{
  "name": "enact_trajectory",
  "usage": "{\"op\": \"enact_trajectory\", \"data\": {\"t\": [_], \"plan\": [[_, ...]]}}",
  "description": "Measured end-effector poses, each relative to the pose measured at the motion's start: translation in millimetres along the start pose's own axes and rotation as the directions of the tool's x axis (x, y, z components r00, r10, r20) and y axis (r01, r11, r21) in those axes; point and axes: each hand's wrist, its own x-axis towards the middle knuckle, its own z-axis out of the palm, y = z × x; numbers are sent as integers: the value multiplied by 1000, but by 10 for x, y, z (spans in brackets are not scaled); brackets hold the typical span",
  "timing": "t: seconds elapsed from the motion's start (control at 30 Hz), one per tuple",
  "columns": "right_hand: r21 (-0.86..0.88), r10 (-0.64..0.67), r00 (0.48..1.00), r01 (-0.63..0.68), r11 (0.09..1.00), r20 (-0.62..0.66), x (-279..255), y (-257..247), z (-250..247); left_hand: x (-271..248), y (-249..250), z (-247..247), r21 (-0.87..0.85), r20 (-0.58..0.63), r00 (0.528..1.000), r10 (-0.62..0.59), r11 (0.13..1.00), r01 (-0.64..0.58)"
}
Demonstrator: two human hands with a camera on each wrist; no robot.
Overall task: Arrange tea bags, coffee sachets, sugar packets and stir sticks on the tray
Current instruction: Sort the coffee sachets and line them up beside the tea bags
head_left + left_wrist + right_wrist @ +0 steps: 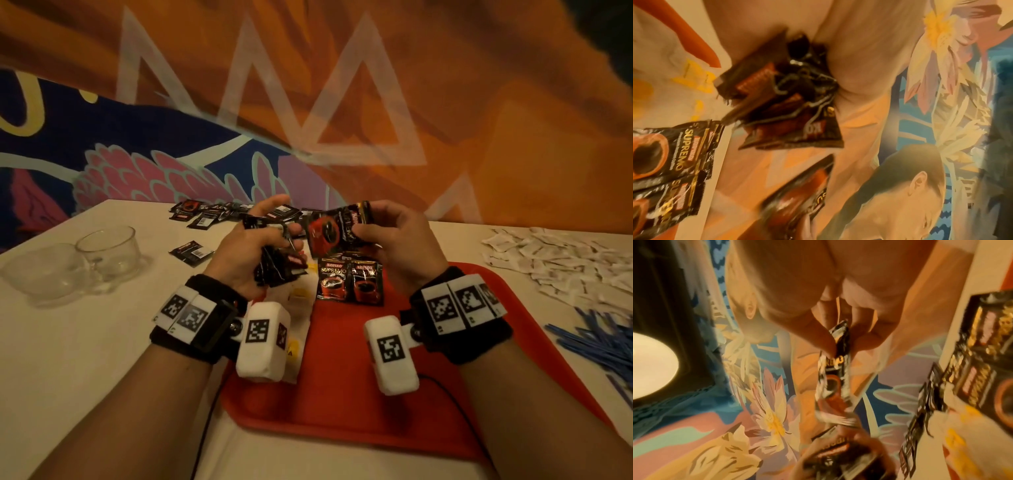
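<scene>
My left hand grips a bunch of black coffee sachets above the far left corner of the red tray; the same bunch fills the left wrist view. My right hand pinches one coffee sachet by its edge, held up between both hands, and the sachet hangs from the fingers in the right wrist view. Two coffee sachets lie side by side at the tray's far edge. White tea bags with yellow tags lie on the tray's left part.
More coffee sachets are scattered at the table's far side. Two glass cups stand at the left. White sugar packets are heaped at the right, with blue stir sticks in front of them. A painted wall rises behind the table.
</scene>
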Motion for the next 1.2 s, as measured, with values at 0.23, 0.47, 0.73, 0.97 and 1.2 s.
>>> {"op": "enact_trajectory", "data": {"t": [0.23, 0.47, 0.73, 0.97, 1.2], "plan": [[-156, -28, 995, 43, 987, 101, 8, -8, 6, -74, 29, 76, 498, 36, 997, 75, 863, -83], [48, 58, 997, -61, 997, 53, -11, 8, 94, -65, -64, 191, 466, 71, 993, 94, 877, -117], [-396, -75, 994, 103, 912, 85, 4, 114, 18, -83, -13, 144, 349, 46, 991, 123, 928, -131], [-518, -10, 991, 78, 852, 132, -73, 116, 14, -48, -35, 180, 293, -60, 990, 128, 950, -105], [-687, 272, 960, -243, 685, -69, 140, 326, -191, 46, 63, -53, 177, -278, 957, 77, 984, -27]]}}
